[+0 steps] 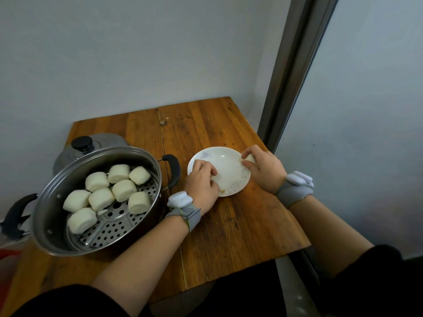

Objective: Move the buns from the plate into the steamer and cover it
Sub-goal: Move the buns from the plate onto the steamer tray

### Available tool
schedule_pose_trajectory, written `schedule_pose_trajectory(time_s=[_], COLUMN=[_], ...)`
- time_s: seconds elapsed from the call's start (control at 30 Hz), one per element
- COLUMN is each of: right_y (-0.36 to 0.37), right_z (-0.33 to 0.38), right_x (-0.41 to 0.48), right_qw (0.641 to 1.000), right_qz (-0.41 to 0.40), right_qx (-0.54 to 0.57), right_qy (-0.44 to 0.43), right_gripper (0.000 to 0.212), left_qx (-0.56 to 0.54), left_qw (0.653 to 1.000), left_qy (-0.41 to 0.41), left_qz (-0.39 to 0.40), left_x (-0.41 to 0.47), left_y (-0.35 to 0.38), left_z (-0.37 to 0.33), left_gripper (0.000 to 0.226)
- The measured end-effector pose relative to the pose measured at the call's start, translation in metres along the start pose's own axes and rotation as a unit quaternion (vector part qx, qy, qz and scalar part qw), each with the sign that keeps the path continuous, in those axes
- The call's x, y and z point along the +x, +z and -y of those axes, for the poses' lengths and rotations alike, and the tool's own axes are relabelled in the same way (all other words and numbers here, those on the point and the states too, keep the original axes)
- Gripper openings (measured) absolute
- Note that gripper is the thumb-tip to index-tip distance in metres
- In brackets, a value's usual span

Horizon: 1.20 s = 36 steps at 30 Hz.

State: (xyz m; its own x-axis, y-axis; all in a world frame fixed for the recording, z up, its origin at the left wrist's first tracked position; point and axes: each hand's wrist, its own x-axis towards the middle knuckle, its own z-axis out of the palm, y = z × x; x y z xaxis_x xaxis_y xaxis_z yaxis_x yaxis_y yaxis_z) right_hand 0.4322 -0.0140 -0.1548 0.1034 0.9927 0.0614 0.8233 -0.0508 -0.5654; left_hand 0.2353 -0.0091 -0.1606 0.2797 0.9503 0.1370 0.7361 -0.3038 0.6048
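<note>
Round stainless steel steamer pot [52, 202] with black side handles at left on worn wooden tabletop [229, 236]; 8 white steamed buns [124, 190] sit on its perforated tray. Steel lid with black knob [82, 143] lies behind pot, uncovered. Left hand [201, 181] curled, fingers closed on bun at left of white round plate [225, 163]. Right hand [263, 168] pinches another bun [249, 158] at plate's right rim. Grey wristbands on both wrists.
</note>
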Motion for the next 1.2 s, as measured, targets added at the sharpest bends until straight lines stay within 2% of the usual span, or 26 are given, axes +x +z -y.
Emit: schedule_pose_trajectory(time_s=[0.17, 0.33, 0.47, 0.63, 0.77, 0.9, 1.07, 1.2], right_y=[-0.01, -0.017, -0.018, -0.004, 0.007, 0.014, 0.017, 0.011], right_z=[0.007, 0.025, 0.042, 0.076, 0.102, 0.128, 0.158, 0.172], right_x=[-0.01, -0.017, -0.025, -0.034, -0.035, -0.037, -0.037, -0.039], right_qw=[0.998, 0.996, 0.992, 0.992, 0.99, 0.988, 0.984, 0.979], right_qz=[-0.057, -0.081, -0.086, -0.097, -0.112, -0.113, -0.108, -0.115], right_qx=[0.02, 0.046, 0.085, 0.063, 0.062, 0.065, 0.069, 0.081], right_qy=[-0.004, -0.014, -0.025, -0.055, -0.06, -0.089, -0.123, -0.147], right_gripper=[0.009, 0.017, 0.033, 0.048, 0.047, 0.047, 0.046, 0.047], left_qx=[-0.025, -0.056, -0.08, -0.076, -0.041, 0.035, 0.127, 0.157], left_qw=[0.995, 0.98, 0.975, 0.972, 0.985, 0.999, 0.978, 0.974], left_qy=[0.059, 0.126, 0.123, 0.086, 0.045, -0.011, -0.054, -0.05], left_qz=[-0.075, -0.144, -0.169, -0.204, -0.161, -0.026, 0.156, 0.158], left_x=[-0.013, -0.022, -0.034, -0.06, -0.08, -0.091, -0.091, -0.088], left_y=[-0.019, -0.043, -0.081, -0.146, -0.18, -0.2, -0.202, -0.189], left_z=[-0.02, -0.028, -0.025, 0.008, 0.044, 0.076, 0.094, 0.098], left_gripper=[0.019, 0.022, 0.035, 0.039, 0.035, 0.035, 0.031, 0.021])
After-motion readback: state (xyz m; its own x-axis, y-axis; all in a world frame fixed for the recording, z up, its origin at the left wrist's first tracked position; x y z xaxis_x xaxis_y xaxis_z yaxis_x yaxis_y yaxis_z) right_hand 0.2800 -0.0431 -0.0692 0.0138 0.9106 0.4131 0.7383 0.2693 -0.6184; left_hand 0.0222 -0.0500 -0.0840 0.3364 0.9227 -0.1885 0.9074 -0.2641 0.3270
